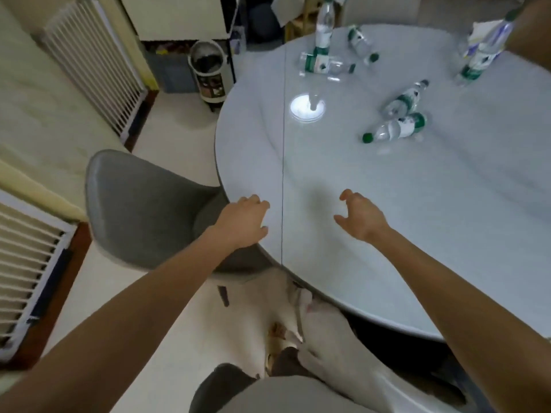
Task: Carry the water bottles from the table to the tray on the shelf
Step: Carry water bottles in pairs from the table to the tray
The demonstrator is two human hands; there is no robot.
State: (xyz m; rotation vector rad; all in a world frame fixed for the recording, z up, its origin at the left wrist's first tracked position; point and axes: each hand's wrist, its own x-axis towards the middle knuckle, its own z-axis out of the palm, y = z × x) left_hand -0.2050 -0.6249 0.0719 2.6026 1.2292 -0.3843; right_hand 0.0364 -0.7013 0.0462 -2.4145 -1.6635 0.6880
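At upper centre a bin [207, 73] holds dark contents. The left hand [243, 222] and right hand [359, 216] hover empty, fingers loosely curled, over the round table [387, 234] edge. Upper right, water bottles [393, 129] lie scattered, the nearest's cap pointing lower left; two stand upright.

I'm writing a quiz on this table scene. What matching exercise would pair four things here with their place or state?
Things:
1. tall bottle
2. nearest bottle
3. grey chair
4. right hand

Place or state:
a. left of the table, seat tucked under its rim
b. lying on its side, green cap pointing left
c. standing upright at the table's far edge
d. over the tabletop, fingers loosely curled, holding nothing

Pairs: 1-c, 2-b, 3-a, 4-d
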